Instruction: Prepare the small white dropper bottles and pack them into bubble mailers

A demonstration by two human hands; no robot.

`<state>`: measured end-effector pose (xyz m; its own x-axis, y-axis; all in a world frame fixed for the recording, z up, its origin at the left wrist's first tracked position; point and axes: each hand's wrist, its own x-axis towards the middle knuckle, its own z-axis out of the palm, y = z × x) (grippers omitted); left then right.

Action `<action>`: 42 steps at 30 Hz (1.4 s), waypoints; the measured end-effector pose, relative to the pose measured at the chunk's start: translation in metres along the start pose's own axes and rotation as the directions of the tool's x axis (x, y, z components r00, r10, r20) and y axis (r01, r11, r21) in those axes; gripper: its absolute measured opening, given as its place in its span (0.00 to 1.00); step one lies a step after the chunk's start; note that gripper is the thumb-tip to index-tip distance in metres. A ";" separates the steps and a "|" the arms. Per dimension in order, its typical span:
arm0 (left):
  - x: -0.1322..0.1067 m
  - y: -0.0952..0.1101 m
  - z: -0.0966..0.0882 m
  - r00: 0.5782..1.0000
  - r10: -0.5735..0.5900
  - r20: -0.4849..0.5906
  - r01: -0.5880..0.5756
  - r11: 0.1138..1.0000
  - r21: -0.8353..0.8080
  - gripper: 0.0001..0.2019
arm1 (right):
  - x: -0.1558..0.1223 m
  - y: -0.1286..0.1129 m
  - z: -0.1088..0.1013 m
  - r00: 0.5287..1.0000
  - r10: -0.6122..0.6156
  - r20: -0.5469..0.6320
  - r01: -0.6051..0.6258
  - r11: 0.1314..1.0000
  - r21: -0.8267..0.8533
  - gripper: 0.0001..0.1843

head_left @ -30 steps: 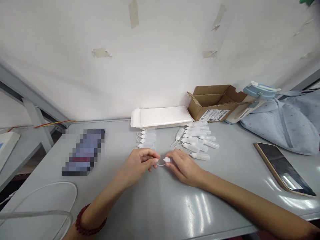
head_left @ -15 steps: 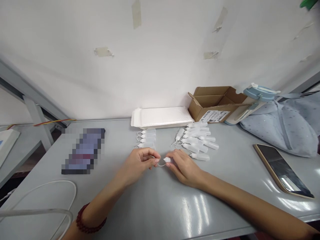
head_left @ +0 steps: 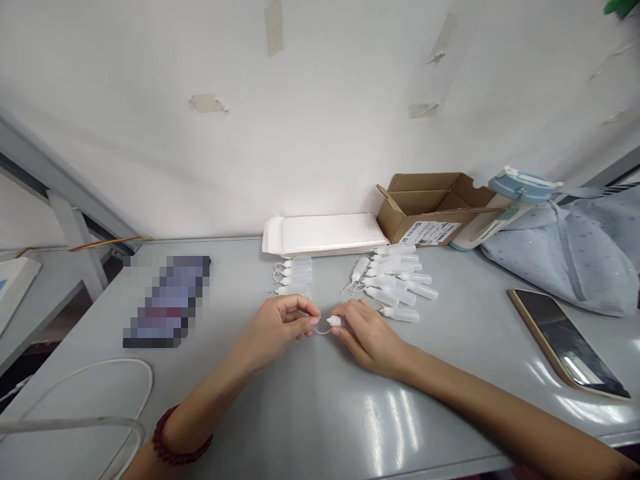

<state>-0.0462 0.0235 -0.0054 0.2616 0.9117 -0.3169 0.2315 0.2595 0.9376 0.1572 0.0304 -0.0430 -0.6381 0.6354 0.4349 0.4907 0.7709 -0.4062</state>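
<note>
Cable (head_left: 151, 380): curving far to the left of the pack (head_left: 330, 232), nearer the person.
Device (head_left: 173, 300): lying left of the pack, its screen showing as coarse blocks, any writing unreadable.
Left hand (head_left: 277, 327): pinching the end of a thin cord (head_left: 323, 333) in front of the pack, thumb meeting fingertips; the inside of the pinch is hidden.
Row (head_left: 297, 271): small bottles lying side by side, just in front of the pack's left half.
Bottle (head_left: 335, 321): pointing its white nozzle left, in front of the pack's middle.
Right hand (head_left: 373, 337): curling thumb and fingers snugly around that bottle's body, in front of the pack's right half.
Heap (head_left: 385, 295): similar bottles lying loose before the pack's right end.
Carton (head_left: 440, 217): standing open beside the pack's right end, its label (head_left: 431, 233) carrying print too small to read.
Flask (head_left: 480, 227): standing right of the pack.
Phone (head_left: 567, 343): lying right of the pack, nearer the person.
Bag (head_left: 570, 247): lying far right of the pack.
</note>
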 end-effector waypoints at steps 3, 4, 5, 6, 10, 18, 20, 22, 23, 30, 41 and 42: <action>0.001 0.000 0.001 1.000 -0.010 -0.011 0.010 1.000 -0.001 0.07 | 0.000 -0.001 -0.001 1.000 0.009 0.025 -0.009 1.000 -0.002 0.10; 0.001 0.000 0.001 1.000 -0.005 -0.020 0.005 1.000 -0.001 0.07 | 0.000 -0.001 -0.001 0.999 0.010 0.035 -0.009 1.000 -0.004 0.10; 0.000 0.000 0.002 1.000 0.004 -0.031 -0.004 1.000 0.003 0.07 | 0.000 -0.001 -0.001 0.999 0.010 0.045 -0.010 1.000 -0.007 0.10; 0.000 0.000 0.003 0.999 0.019 -0.047 -0.018 1.000 0.012 0.07 | 0.000 -0.001 -0.002 0.998 0.010 0.055 -0.009 1.000 -0.012 0.10; -0.003 0.000 0.009 0.989 0.095 -0.114 -0.085 0.993 0.084 0.06 | -0.001 -0.002 -0.001 0.998 0.012 0.068 -0.010 0.999 -0.039 0.11; -0.006 0.004 0.014 0.986 0.116 -0.121 -0.102 0.988 0.112 0.05 | -0.003 -0.004 -0.002 0.998 0.004 0.055 -0.007 0.998 0.055 0.10; -0.006 0.004 0.014 0.987 0.111 -0.117 -0.100 0.990 0.100 0.06 | -0.003 -0.005 -0.002 0.999 -0.008 0.039 0.006 0.999 0.051 0.10; -0.006 0.002 0.015 0.989 0.103 -0.106 -0.093 0.992 0.087 0.07 | -0.004 -0.005 -0.002 0.999 -0.020 0.028 0.019 0.999 0.035 0.09; -0.006 0.001 0.015 0.990 0.100 -0.100 -0.092 0.993 0.080 0.07 | -0.004 -0.005 -0.002 0.999 -0.024 0.025 0.023 0.999 0.026 0.10; -0.006 0.002 0.013 0.993 0.099 -0.063 -0.095 0.993 0.073 0.05 | -0.003 -0.006 -0.002 0.999 -0.026 0.023 0.026 0.999 0.020 0.09; -0.006 0.007 0.003 0.998 0.031 0.048 -0.039 0.986 0.161 0.10 | 0.000 -0.007 -0.004 0.999 -0.033 -0.011 0.033 0.999 -0.003 0.10; -0.006 0.007 0.004 0.997 0.036 0.064 -0.046 0.984 0.171 0.10 | 0.000 -0.007 -0.004 0.999 -0.038 -0.010 0.038 0.999 -0.010 0.10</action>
<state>-0.0428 0.0186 0.0023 0.3290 0.8981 -0.2919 0.3763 0.1588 0.9128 0.1560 0.0249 -0.0364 -0.6503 0.6060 0.4581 0.4720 0.7948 -0.3814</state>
